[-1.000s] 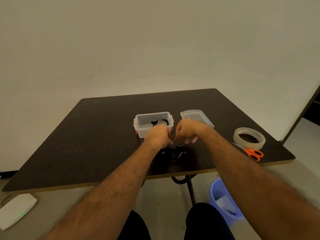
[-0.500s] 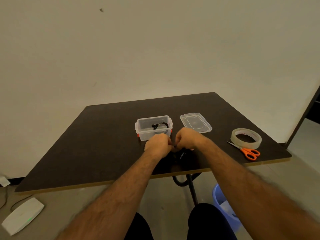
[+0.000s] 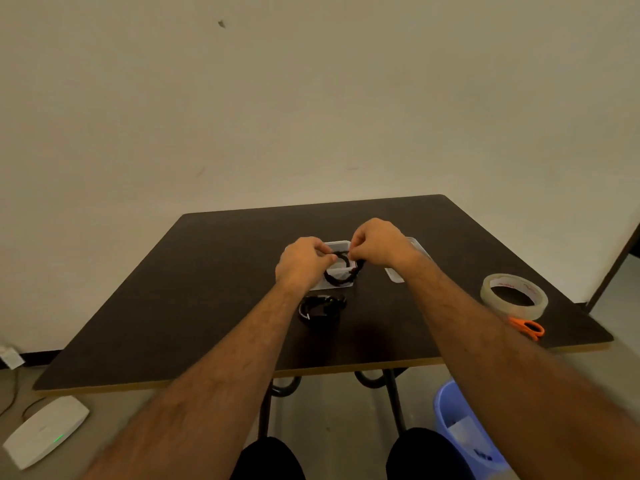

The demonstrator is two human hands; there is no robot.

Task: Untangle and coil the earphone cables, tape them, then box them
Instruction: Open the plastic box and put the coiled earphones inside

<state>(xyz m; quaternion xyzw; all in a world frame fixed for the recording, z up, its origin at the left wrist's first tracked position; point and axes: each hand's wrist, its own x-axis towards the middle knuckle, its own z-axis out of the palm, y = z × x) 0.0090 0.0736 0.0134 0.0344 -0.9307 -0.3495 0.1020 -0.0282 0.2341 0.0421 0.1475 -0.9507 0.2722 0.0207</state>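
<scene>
Two hands, two black cables, one clear box, one lid, one tape roll, one pair of scissors on a dark table (image 3: 173, 289). The left hand (image 3: 301, 263) and right hand (image 3: 377, 245) each pinch a looped cable (image 3: 341, 273) raised over the box (image 3: 341, 289). A second cable (image 3: 320, 306) lies nearer. The lid (image 3: 394, 275) sits beside the box. Tape (image 3: 514, 296) and scissors (image 3: 528, 327) lie near the right edge; the left side is bare.

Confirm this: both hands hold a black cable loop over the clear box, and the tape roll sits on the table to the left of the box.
Wrong side. The head view shows the tape roll to the right of the clear box, beside the orange scissors. Both hands, left hand and right hand, do hold the cable loop.
</scene>
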